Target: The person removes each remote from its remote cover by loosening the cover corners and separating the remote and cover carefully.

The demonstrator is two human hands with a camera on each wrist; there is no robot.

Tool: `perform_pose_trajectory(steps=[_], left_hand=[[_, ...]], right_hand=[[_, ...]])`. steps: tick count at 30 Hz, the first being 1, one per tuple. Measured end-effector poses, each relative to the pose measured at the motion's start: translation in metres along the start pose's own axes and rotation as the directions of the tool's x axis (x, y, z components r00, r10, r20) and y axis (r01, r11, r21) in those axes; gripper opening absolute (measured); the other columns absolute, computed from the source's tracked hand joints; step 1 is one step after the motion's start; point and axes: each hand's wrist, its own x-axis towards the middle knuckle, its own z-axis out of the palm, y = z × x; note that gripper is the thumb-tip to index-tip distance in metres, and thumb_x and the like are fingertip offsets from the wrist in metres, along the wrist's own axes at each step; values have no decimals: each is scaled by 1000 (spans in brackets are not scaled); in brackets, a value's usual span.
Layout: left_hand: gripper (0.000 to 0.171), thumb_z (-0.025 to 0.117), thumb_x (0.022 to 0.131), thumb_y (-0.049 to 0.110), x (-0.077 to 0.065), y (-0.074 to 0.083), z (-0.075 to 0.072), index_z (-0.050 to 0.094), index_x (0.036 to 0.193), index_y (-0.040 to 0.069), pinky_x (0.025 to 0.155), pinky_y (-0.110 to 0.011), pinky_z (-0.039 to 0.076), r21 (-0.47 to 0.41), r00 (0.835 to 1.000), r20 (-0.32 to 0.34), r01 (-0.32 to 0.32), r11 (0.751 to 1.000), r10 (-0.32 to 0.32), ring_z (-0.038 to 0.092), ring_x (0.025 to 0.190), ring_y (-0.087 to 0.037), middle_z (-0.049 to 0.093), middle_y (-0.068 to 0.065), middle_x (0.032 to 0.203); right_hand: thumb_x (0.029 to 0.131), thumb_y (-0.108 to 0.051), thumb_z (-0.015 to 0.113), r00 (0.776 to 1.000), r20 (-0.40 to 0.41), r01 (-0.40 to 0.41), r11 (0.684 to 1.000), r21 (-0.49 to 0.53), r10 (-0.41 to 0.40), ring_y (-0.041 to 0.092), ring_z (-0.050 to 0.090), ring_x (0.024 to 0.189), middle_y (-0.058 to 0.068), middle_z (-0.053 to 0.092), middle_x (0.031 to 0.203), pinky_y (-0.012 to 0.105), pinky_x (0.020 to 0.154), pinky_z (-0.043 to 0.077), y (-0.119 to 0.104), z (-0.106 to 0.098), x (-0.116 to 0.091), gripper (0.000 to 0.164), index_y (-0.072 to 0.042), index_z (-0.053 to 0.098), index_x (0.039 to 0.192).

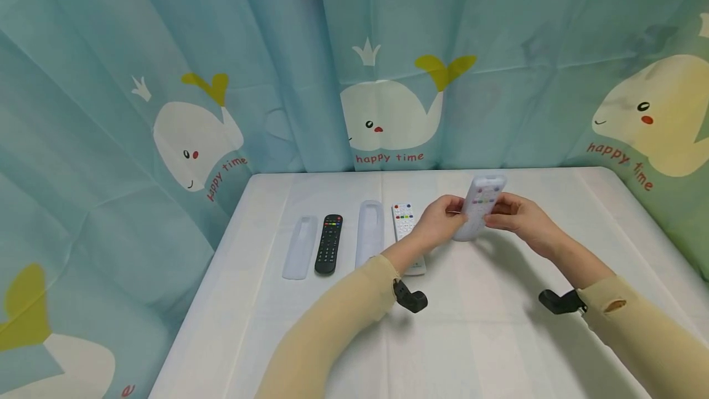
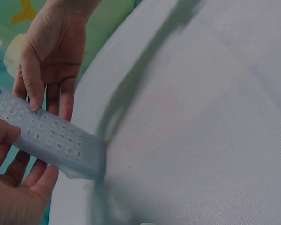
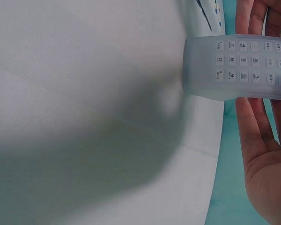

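Observation:
In the head view, both hands hold a white remote control (image 1: pixel 479 205) in a translucent sleeve, its end down and keys facing me. My left hand (image 1: pixel 440 221) grips its left side, and my right hand (image 1: pixel 520 220) grips the right edge. The left wrist view shows the thumb of my left hand (image 2: pixel 18 187) over the keys, with fingers behind. The right hand (image 2: pixel 56 51) holds the opposite edge there. From the right wrist, the sleeve's lower end (image 3: pixel 201 65) is close over the table, extending past the number keys.
Left of the hands, a second white remote (image 1: pixel 404 220) lies partly behind my left arm. Farther left are a translucent sleeve (image 1: pixel 370 233), a black remote (image 1: pixel 329 244) and another translucent sleeve (image 1: pixel 300 248). The white-covered table (image 1: pixel 443 337) meets a whale-print curtain (image 1: pixel 299 79).

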Motion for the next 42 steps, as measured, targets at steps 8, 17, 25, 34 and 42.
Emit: perform_pose_trajectory(steps=[8, 17, 25, 34, 42], left_hand=[[17, 69, 100, 21, -6, -1, -6, 67, 112, 9, 88, -34, 57, -199, 977, 5, 212, 957, -215, 64, 92, -13, 66, 1, 102], [37, 70, 99, 34, -18, -2, -11, 63, 105, -1, 77, -39, 61, -440, 837, 287, 548, 711, -467, 72, 79, -26, 69, -18, 105], [51, 69, 100, 35, -26, -2, -2, 58, 118, -10, 97, -49, 53, -547, 749, 474, 662, 512, -463, 66, 113, -44, 68, -26, 113], [18, 61, 103, 12, -29, -10, 8, 60, 101, -6, 104, -39, 48, -564, 718, 551, 696, 445, -425, 50, 133, -41, 66, -19, 94], [9, 61, 101, 1, -30, -13, 14, 61, 105, -7, 101, -39, 50, -582, 764, 491, 645, 495, -418, 56, 127, -40, 68, -20, 97]], right_hand=[[97, -14, 73, 1000, 13, -15, 998, -60, 16, 2, 62, 107, -10, 64, 119, 22, 89, 53, 0, -3, -7, 55, 6, 47, 141], [94, -13, 75, 1000, 16, 7, 995, -101, -5, 3, 63, 108, -9, 68, 117, 22, 88, 53, 4, -7, -15, 43, 1, 57, 131], [94, -11, 75, 995, 101, 34, 995, -96, -24, 10, 62, 114, 0, 69, 127, 25, 92, 51, 10, -9, -23, 34, -1, 64, 125], [92, -7, 73, 987, 157, -13, 999, -44, 20, 8, 54, 122, 4, 60, 143, 31, 83, 54, 14, -7, -34, 25, -1, 68, 115], [97, -4, 66, 982, 183, -43, 998, 35, 36, 6, 59, 119, -10, 56, 144, 32, 86, 56, 17, -6, -37, 24, 1, 68, 120]])
